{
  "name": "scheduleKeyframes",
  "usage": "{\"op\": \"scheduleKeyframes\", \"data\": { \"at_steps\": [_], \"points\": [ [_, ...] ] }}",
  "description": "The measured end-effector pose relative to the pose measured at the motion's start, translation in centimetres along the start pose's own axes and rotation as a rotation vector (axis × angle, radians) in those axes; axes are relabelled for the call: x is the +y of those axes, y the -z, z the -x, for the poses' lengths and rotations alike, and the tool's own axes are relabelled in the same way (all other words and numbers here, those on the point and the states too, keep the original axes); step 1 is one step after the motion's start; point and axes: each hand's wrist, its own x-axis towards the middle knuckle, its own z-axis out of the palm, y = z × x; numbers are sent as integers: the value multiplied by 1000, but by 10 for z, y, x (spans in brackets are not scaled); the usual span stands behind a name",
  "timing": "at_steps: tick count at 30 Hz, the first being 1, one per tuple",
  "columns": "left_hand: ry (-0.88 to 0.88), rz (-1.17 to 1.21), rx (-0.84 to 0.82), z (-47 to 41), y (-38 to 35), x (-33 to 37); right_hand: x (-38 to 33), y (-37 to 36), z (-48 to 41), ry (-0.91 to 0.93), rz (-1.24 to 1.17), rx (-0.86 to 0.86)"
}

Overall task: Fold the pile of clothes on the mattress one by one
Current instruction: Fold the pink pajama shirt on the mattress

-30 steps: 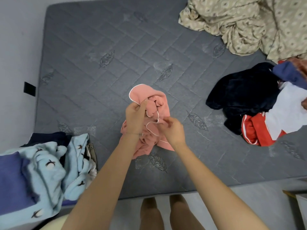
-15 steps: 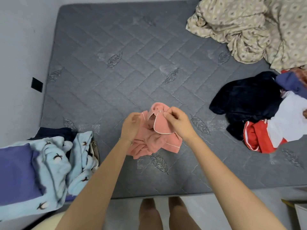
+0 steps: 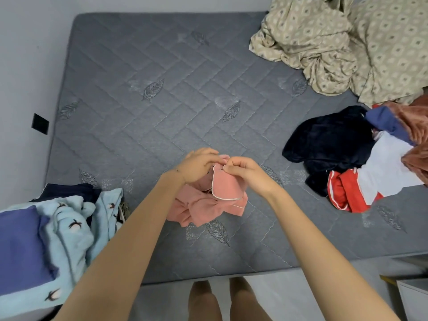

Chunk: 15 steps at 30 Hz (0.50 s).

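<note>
A crumpled pink garment with white piping (image 3: 208,202) hangs bunched just above the grey quilted mattress (image 3: 162,100), near its front edge. My left hand (image 3: 196,166) grips the garment's top from the left. My right hand (image 3: 245,172) pinches its piped edge right beside the left hand. The unfolded pile (image 3: 361,156) lies at the right: a dark navy piece, a white and red piece, blue and rust-coloured cloth.
A beige patterned sheet (image 3: 342,42) is heaped at the far right corner. Light blue and purple clothes (image 3: 51,239) lie at the near left corner. A wall runs along the left side. My legs stand on the floor at the mattress's front edge.
Both hands have come together at the top of the pink garment. The left hand moved right and the garment now hangs lower and more bunched.
</note>
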Motion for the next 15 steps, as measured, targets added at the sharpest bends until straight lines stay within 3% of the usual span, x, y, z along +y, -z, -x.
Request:
{"op": "scheduleKeyframes", "data": {
  "at_steps": [3, 8, 11, 15],
  "points": [
    [62, -151, -34, 2, -5, -2, -1, 2, 6, 32, 28, 49],
    [112, -277, 73, 11, -8, -25, 0, 14, 18, 52, 59, 206],
    [106, -59, 233, 19, -4, -28, 2, 22, 22, 16, 121, 269],
    [125, 409, 375, 36, 10, -10, 3, 26, 26, -25, 579, 227]
  ]
}}
